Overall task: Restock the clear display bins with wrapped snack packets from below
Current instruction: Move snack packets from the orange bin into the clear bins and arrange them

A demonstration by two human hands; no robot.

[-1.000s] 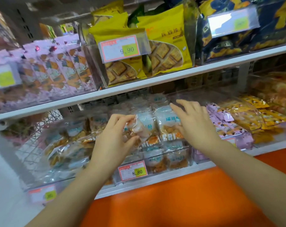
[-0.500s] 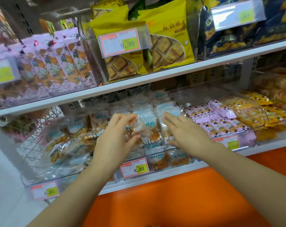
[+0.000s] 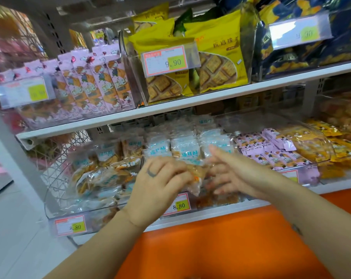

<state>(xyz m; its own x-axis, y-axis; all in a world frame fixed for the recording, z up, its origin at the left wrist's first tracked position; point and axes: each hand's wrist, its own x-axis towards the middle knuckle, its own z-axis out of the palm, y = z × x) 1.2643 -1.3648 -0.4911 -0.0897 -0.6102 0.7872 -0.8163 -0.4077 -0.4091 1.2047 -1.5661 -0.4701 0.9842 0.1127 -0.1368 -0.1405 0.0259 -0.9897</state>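
The price tag (image 3: 164, 61) on the upper bin (image 3: 129, 65) of yellow biscuit packs (image 3: 216, 57) reads 9.90. On the lower bins (image 3: 56, 200), the middle tag (image 3: 178, 205) and the left tag (image 3: 71, 227) each read 8.80. Other tags and the packet print are too blurred to read.

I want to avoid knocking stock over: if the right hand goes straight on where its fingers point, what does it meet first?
Probably the clear snack packet that the left hand pinches, directly ahead of the right hand. Blur hides whether its fingertips touch the packet yet.
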